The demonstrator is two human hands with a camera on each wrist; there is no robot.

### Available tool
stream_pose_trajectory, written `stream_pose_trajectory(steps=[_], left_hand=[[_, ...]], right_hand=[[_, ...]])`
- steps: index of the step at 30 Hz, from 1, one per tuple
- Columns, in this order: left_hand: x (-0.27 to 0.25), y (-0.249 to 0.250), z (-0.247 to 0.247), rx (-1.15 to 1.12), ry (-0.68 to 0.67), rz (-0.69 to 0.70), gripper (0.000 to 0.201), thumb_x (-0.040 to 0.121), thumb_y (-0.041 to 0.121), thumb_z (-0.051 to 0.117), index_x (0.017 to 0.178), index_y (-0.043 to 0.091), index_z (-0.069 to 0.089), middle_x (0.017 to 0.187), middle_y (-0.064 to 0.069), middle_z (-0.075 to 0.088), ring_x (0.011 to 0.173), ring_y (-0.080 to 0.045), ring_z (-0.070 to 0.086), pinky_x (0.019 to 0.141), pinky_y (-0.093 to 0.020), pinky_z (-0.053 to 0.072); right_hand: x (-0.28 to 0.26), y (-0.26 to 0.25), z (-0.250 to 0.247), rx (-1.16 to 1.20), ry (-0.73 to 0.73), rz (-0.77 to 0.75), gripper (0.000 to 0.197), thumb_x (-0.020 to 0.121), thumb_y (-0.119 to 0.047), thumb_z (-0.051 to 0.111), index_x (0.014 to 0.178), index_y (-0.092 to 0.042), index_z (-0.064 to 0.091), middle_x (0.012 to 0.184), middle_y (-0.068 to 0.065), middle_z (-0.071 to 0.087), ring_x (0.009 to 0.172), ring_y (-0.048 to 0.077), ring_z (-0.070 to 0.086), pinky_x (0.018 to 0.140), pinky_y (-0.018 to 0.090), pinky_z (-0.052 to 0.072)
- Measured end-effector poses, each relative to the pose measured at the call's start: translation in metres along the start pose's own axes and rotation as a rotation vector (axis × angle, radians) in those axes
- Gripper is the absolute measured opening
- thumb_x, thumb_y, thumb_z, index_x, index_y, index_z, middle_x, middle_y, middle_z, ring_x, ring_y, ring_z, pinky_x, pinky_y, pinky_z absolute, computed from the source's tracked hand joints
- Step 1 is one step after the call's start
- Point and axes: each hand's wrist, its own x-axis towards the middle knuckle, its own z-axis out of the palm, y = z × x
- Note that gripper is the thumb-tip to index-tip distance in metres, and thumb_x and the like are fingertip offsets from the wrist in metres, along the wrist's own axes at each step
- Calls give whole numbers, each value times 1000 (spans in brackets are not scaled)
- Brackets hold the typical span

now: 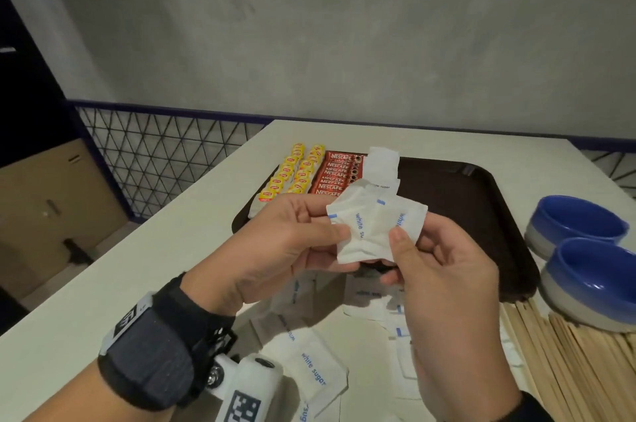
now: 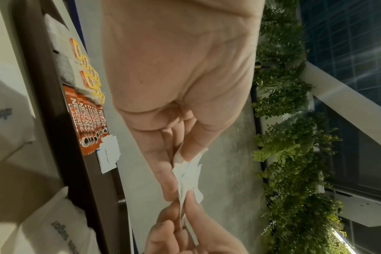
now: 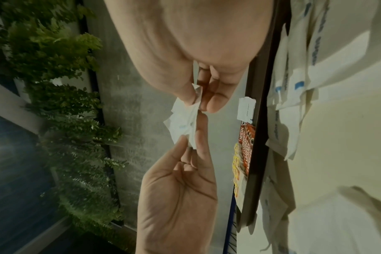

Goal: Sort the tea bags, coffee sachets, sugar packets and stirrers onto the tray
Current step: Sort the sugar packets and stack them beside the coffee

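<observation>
Both hands hold a small bunch of white sugar packets (image 1: 371,229) above the near edge of the brown tray (image 1: 457,208). My left hand (image 1: 296,242) pinches the bunch's left side (image 2: 188,173); my right hand (image 1: 444,280) pinches its right side (image 3: 185,123). On the tray's far left lie rows of yellow tea bags (image 1: 292,173), then red coffee sachets (image 1: 335,177), then a few sugar packets (image 1: 382,163). More sugar packets (image 1: 309,363) lie loose on the table under my hands. Wooden stirrers (image 1: 564,363) lie at the lower right.
Two blue-and-grey bowls (image 1: 581,225) stand right of the tray, one (image 1: 599,280) nearer. The white table (image 1: 103,301) ends at a wire-mesh railing (image 1: 165,153) on the left. A grey wall stands behind.
</observation>
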Motion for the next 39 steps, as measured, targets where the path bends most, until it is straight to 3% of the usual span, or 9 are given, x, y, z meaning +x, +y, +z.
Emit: stream_pose_trajectory(steps=[3,6,10,15,21,27,31,36,39], left_hand=[[1,-2,2,32,58,26,31,88,-2,72,118,7,77,119,-37,68,95,-33,74,74,-35,65],[0,-3,5,23,125,59,38,78,5,76,116,8,77,112,-23,77,89,-28,76,71,-33,65],[0,-2,11,-31,183,135,45,74,7,76,119,6,74,107,-16,80,85,-23,79,65,-27,62],[-1,-4,17,-40,183,139,43,75,10,75,117,5,73,103,-15,80,88,-23,80,66,-26,62],[-4,1,13,56,149,93,26,74,22,79,97,10,81,90,-14,80,71,-20,76,64,-26,61],[-6,7,12,65,140,97,33,70,13,81,102,7,78,88,-11,81,67,-18,75,61,-23,60],[-5,7,12,36,170,130,32,69,16,80,100,7,78,84,-8,80,65,-17,73,64,-25,62],[-5,4,14,30,165,128,28,80,17,77,105,6,77,88,-8,80,71,-18,75,65,-26,62],[-7,4,15,48,153,137,33,77,19,79,108,8,77,96,-7,81,79,-19,77,70,-29,63]], right_hand=[[1,0,0,-35,-45,-49,27,96,-4,65,102,-29,72,89,-13,78,63,3,68,51,16,50],[0,-2,3,-95,-108,-91,34,94,-2,66,103,-35,69,88,-18,77,76,0,73,61,16,54],[0,-1,4,-124,-118,-126,29,95,-9,68,114,-31,69,98,-16,77,91,1,74,74,19,60],[-2,-7,4,-62,-68,-124,23,94,-4,67,104,-24,68,91,-11,78,81,7,75,63,18,57],[-5,-11,4,-93,-33,-185,26,93,1,67,110,-20,71,94,-10,78,88,7,75,72,19,58],[-7,-14,5,-123,-40,-180,27,91,-4,70,111,-23,71,94,-11,77,88,6,75,71,17,59],[-5,-16,4,-121,-38,-174,27,93,-3,68,114,-20,68,94,-12,77,89,4,75,70,15,58],[-6,-18,4,-170,-41,-199,28,93,-6,68,110,-27,70,93,-13,75,86,4,73,67,14,56],[-8,-19,4,-177,-51,-205,27,92,-7,69,110,-27,70,92,-12,73,85,5,72,67,14,56]])
